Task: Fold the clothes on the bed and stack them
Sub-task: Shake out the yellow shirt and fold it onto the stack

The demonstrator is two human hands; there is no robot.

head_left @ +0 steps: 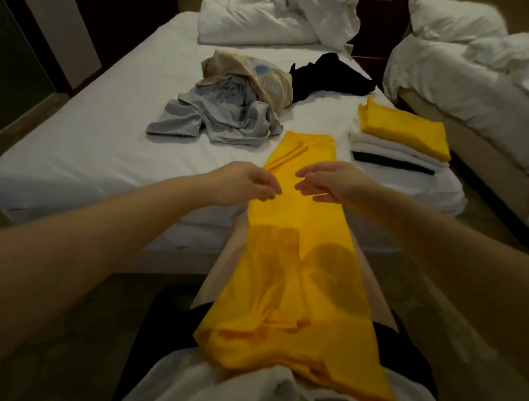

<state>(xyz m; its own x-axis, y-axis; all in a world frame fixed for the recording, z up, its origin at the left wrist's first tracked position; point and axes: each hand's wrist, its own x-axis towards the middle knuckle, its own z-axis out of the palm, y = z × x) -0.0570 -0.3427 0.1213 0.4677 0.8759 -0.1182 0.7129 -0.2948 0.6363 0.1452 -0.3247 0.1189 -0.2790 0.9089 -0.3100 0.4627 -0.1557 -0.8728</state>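
Hovering just above the yellow shirt [298,229], left grip [246,184] and right grip [333,182], both released, close together

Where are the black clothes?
In the head view, the black garment lies crumpled far up the bed, right of the beige garment, beyond the folded stack.

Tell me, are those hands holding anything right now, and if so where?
Nothing is held. The left hand and right hand are both open, with no grip, just above the yellow garment draped over the edge of the bed.
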